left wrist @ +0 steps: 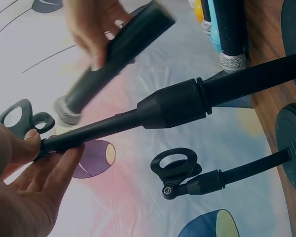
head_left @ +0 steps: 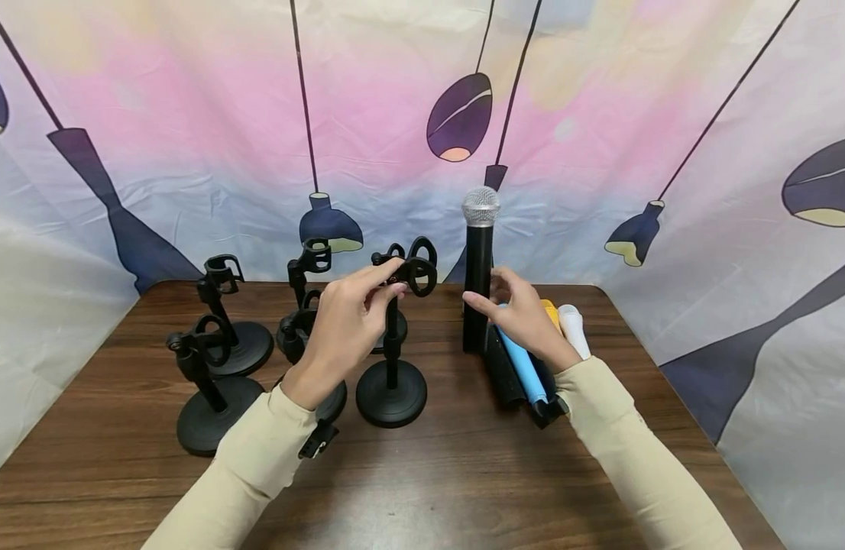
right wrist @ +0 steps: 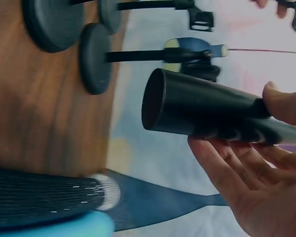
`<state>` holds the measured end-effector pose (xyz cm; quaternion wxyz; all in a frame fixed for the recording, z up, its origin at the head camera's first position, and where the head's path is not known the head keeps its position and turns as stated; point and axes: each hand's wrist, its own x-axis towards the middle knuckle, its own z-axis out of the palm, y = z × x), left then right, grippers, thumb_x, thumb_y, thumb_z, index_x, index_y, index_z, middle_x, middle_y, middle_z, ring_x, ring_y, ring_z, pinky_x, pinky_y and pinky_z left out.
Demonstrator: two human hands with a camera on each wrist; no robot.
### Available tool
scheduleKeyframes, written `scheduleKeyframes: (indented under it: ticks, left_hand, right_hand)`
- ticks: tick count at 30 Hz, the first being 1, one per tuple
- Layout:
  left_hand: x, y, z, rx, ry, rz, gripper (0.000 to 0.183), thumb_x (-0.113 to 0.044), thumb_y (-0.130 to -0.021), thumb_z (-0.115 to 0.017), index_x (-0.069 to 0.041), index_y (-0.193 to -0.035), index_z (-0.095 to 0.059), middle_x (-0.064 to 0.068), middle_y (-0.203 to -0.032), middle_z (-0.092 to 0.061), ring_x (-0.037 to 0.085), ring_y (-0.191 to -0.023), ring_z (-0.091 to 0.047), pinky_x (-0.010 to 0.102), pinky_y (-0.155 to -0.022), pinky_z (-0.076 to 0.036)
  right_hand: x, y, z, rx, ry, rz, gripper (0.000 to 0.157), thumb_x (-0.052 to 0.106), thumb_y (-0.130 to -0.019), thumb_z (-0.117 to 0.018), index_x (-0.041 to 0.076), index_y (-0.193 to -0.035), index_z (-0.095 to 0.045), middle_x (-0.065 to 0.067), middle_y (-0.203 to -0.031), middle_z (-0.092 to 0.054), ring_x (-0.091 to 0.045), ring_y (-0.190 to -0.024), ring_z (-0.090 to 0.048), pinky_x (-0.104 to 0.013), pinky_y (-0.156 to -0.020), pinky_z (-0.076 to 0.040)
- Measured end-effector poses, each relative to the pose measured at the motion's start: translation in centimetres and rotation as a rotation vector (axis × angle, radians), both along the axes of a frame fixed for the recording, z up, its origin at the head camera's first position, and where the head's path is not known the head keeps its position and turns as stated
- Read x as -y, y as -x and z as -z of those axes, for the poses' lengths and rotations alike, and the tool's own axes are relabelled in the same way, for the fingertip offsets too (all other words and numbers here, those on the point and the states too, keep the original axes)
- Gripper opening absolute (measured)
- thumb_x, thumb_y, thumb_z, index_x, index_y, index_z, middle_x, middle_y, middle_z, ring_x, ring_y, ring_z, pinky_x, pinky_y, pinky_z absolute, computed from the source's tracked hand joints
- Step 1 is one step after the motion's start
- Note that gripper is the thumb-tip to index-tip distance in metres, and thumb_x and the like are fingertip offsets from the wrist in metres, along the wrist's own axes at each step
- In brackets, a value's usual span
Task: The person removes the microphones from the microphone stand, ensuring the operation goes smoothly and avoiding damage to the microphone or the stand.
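My left hand pinches the top of a black desktop microphone stand, just beside its clip. The stand's round base rests on the table; its pole crosses the left wrist view. To the right, my right hand grips a black microphone around its body, holding it upright with the silver mesh head on top. In the right wrist view, the thumb and fingers wrap the microphone's body, and its flat bottom end faces the table side. Microphone and clip are apart.
Several more black stands with clips, such as one at the front left, occupy the table's left half. Under and behind my right hand lie a blue microphone, a white microphone, a yellow one and black ones. A printed cloth hangs behind.
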<state>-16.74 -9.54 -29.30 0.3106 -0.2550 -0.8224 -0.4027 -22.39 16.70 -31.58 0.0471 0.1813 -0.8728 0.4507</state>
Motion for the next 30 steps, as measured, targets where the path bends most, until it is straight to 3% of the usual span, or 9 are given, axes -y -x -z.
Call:
scheduleKeyframes:
  ticks: [4, 8, 18, 22, 25, 30]
  left_hand:
    - [0.1, 0.0, 0.0, -0.004, 0.002, -0.002, 0.034, -0.006, -0.098, -0.067, -0.003, -0.133, -0.067, 0.006, -0.093, -0.073, 0.01, -0.059, -0.049, 0.03, -0.055, -0.036]
    - [0.2, 0.0, 0.0, -0.01, 0.006, -0.016, 0.034, -0.006, -0.098, -0.067, -0.003, -0.132, -0.067, 0.006, -0.093, -0.073, 0.01, -0.057, -0.048, 0.03, -0.055, -0.035]
    - [0.5, 0.0, 0.0, -0.021, 0.018, -0.044, 0.033, -0.007, -0.099, -0.066, -0.004, -0.131, -0.068, 0.005, -0.09, -0.073, 0.009, -0.053, -0.041, 0.03, -0.052, -0.03]
    - [0.7, 0.0, 0.0, -0.022, 0.013, -0.035, 0.033, -0.004, -0.099, -0.065, -0.003, -0.132, -0.067, 0.006, -0.091, -0.074, 0.01, -0.054, -0.044, 0.03, -0.053, -0.031]
    - [0.9, 0.0, 0.1, -0.02, 0.006, -0.031, 0.034, -0.002, -0.099, -0.065, -0.002, -0.133, -0.067, 0.007, -0.091, -0.074, 0.01, -0.056, -0.046, 0.029, -0.053, -0.031]
    - [0.9, 0.0, 0.1, -0.016, 0.0, -0.032, 0.034, -0.003, -0.099, -0.065, -0.003, -0.133, -0.067, 0.007, -0.092, -0.074, 0.011, -0.056, -0.046, 0.029, -0.054, -0.032]
  right_hand:
    - [0.0, 0.3, 1.4, 0.092, -0.077, 0.027, 0.069, 0.043, -0.096, -0.071, 0.002, -0.146, -0.047, -0.018, -0.126, -0.06, -0.024, -0.088, -0.069, -0.04, -0.074, -0.058]
    - [0.0, 0.5, 2.9, 0.149, -0.14, 0.029, 0.077, 0.046, -0.095, -0.071, -0.002, -0.149, -0.043, -0.023, -0.131, -0.058, -0.024, -0.08, -0.07, -0.039, -0.075, -0.058]
    - [0.5, 1.2, 5.9, 0.248, -0.235, 0.039, 0.058, 0.041, -0.093, -0.075, -0.003, -0.128, -0.06, -0.012, -0.098, -0.066, -0.018, -0.066, -0.069, -0.035, -0.063, -0.059]
    - [0.8, 1.3, 6.6, 0.272, -0.324, 0.077, 0.049, 0.044, -0.09, -0.078, -0.002, -0.103, -0.069, -0.009, -0.077, -0.068, -0.018, -0.058, -0.068, -0.033, -0.057, -0.056]
    - [1.1, 1.2, 7.0, 0.281, -0.392, 0.087, 0.045, 0.046, -0.087, -0.08, 0.003, -0.079, -0.067, -0.007, -0.062, -0.065, -0.018, -0.053, -0.066, -0.032, -0.054, -0.054]
    - [1.4, 1.1, 7.5, 0.295, -0.439, 0.097, 0.048, 0.046, -0.086, -0.081, 0.006, -0.066, -0.063, -0.007, -0.054, -0.061, -0.018, -0.05, -0.065, -0.031, -0.053, -0.053]
